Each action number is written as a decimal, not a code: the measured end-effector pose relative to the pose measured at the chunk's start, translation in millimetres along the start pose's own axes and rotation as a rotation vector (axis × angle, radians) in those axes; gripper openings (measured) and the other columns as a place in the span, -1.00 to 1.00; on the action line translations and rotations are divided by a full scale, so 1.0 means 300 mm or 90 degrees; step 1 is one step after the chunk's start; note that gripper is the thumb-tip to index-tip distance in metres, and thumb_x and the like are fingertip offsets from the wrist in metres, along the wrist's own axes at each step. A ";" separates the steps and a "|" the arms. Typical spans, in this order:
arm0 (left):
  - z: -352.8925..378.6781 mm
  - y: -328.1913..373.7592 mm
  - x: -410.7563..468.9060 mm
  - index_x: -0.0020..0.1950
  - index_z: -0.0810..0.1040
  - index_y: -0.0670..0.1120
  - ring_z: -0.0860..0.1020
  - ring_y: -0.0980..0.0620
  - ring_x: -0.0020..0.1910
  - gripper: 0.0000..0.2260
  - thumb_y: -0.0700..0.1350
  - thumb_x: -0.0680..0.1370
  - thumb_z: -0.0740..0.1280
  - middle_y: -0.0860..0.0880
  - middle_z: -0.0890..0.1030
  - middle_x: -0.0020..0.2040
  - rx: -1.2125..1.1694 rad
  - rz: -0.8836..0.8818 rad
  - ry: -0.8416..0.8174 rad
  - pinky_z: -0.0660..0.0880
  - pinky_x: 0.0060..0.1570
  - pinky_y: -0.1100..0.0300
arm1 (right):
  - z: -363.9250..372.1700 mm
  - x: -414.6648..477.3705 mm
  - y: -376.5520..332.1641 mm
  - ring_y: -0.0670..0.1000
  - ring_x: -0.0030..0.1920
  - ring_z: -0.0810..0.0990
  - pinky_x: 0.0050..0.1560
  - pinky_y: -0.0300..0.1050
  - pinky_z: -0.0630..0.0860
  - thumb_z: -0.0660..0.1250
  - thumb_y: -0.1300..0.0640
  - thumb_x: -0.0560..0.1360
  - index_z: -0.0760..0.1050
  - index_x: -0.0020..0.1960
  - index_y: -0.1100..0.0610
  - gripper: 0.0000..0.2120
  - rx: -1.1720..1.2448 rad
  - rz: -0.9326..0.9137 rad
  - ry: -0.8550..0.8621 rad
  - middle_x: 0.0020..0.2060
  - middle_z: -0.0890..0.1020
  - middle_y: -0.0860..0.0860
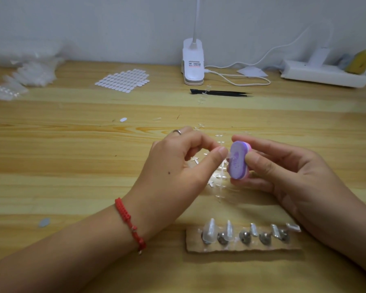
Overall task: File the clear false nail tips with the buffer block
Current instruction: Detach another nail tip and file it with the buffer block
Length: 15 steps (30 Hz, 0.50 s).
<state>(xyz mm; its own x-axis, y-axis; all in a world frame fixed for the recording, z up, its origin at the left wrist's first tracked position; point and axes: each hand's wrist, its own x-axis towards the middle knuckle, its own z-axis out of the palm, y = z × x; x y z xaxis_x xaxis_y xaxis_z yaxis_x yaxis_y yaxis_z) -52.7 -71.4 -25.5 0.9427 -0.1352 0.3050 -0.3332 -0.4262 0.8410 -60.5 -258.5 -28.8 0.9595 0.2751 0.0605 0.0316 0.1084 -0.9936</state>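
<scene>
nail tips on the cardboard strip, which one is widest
The leftmost nail tip: broad and frosted, while the four to its right are slimmer.

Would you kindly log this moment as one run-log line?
step: filing | left hand: pinches clear nail tip against buffer block | right hand: grips buffer block | nearby: tweezers

Left hand (178, 159) pinches clear nail tip (230, 156) against buffer block (238, 160) in right hand (283, 172).
</scene>
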 end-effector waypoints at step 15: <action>-0.002 0.002 0.012 -0.29 0.54 0.06 0.29 0.19 -0.43 -0.84 -0.08 0.49 0.39 0.11 0.34 -0.39 -0.050 -0.006 -0.070 0.25 -0.34 0.29 | 0.008 0.005 -0.004 0.00 -0.08 0.71 -0.09 -0.23 0.61 0.45 -0.01 0.34 0.67 0.10 -0.04 -0.67 0.006 -0.011 0.011 -0.02 0.72 0.09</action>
<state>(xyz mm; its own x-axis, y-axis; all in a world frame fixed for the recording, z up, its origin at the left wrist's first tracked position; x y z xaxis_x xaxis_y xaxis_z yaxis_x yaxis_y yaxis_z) -49.4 -71.6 -23.6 0.9405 -0.2309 0.2495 -0.3205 -0.3576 0.8772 -59.8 -256.0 -27.3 0.9634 0.2572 0.0754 0.0451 0.1217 -0.9915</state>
